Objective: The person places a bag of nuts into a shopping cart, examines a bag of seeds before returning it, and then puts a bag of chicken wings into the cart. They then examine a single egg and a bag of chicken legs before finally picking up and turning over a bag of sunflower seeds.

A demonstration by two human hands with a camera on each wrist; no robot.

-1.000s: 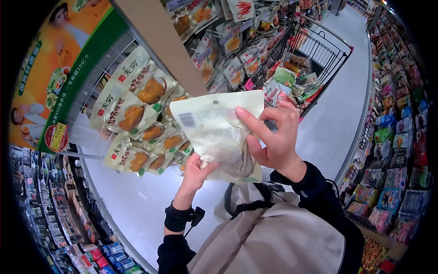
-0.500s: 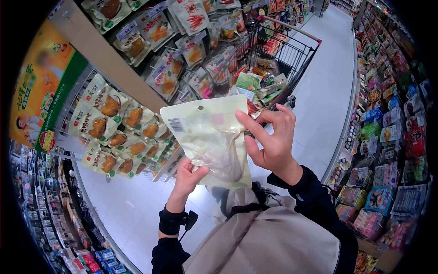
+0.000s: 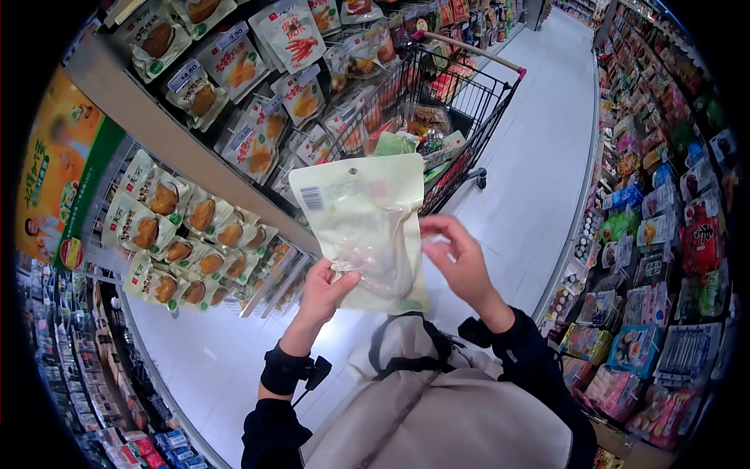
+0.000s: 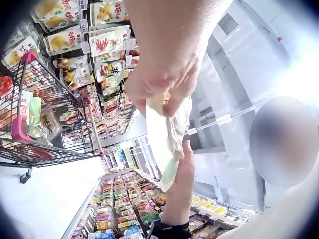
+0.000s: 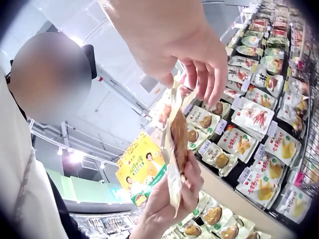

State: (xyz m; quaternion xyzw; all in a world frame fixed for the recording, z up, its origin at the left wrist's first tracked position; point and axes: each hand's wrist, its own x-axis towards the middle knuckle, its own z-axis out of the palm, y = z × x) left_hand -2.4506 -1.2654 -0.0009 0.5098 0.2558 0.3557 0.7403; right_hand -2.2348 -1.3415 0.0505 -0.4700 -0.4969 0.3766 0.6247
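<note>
A pale food pouch, with a hang hole and a barcode on its back, is held up in front of the person. The left hand grips its lower left edge, thumb on the back side. In the right wrist view, a brown meat piece shows through the pouch's other face. The right hand is at the pouch's right edge, fingers loosely bent and fingertips close to it. The left wrist view shows the left hand holding the pouch and the right hand beside it.
Similar pouches hang on a wire rack at left, under an orange and green sign. More hanging packs fill the shelf ahead. A black shopping cart with goods stands beyond the pouch. Packed shelves line the aisle's right side.
The right hand has drawn in from the pouch's upper right, its index finger no longer spread over the back, and sits lower. The left hand keeps its grip. The view has swung right.
</note>
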